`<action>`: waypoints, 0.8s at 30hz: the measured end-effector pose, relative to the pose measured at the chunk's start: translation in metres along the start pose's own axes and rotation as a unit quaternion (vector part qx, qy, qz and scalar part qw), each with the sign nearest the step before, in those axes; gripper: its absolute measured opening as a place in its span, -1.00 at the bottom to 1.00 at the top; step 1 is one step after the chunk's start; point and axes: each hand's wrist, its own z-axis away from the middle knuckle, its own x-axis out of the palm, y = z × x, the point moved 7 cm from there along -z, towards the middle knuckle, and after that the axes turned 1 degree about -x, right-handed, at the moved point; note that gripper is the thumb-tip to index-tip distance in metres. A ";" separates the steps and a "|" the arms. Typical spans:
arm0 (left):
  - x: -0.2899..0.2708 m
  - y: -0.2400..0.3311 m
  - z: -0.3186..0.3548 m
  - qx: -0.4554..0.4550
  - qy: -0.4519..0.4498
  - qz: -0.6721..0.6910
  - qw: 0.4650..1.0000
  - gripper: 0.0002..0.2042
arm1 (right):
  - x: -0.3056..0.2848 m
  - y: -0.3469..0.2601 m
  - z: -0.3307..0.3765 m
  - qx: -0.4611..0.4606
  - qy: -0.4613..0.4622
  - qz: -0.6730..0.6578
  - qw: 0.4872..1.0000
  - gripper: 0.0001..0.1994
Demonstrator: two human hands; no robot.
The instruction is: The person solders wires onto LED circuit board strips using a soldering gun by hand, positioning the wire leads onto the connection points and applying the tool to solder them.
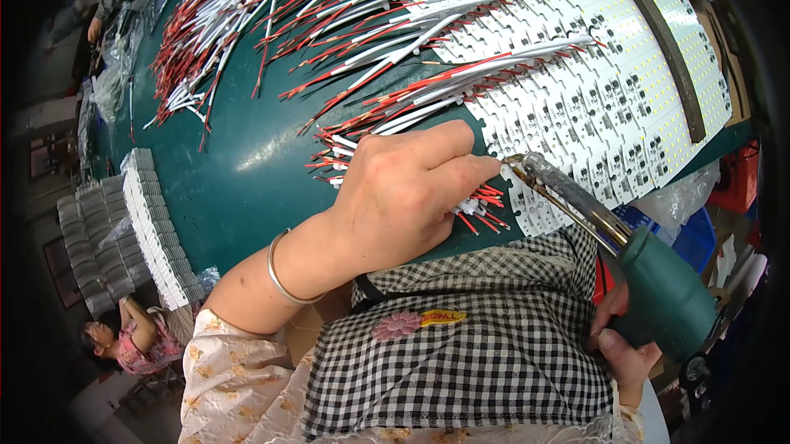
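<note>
My left hand (pixel 403 189) is closed in a pinch at the near-left edge of the white circuit boards (pixel 559 123). A bunch of red and white wires (pixel 485 201) pokes out from beneath it on both sides. What lies right between the fingertips is mostly hidden. In my right hand (pixel 625 353) is a green soldering gun (pixel 671 292), gripped by its handle. Its metal barrel points up and left, and the tip comes close to my left fingertips; whether they touch I cannot tell. More wires (pixel 494 74) lie across the boards' left side.
A big heap of red and white wires (pixel 214 32) covers the far left of the green table (pixel 247 197). A dark bar (pixel 658 41) lies across the boards. Stacked white strips (pixel 156 230) stand at left, with another person (pixel 144 337) beyond. Blue (pixel 695 242) and red bins (pixel 735 181) sit at right.
</note>
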 end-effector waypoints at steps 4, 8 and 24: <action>0.000 -0.001 0.002 0.004 0.002 -0.003 1.000 -0.65 | -0.004 -0.001 0.006 -0.027 -0.031 0.073 0.996 -0.39; 0.001 0.000 0.001 0.015 0.001 -0.006 1.000 -0.65 | -0.011 0.001 0.013 -0.019 -0.022 0.095 0.995 -0.32; 0.001 0.004 0.000 0.017 -0.022 -0.019 0.999 -0.63 | -0.007 -0.012 0.011 -0.012 0.032 0.066 0.997 -0.42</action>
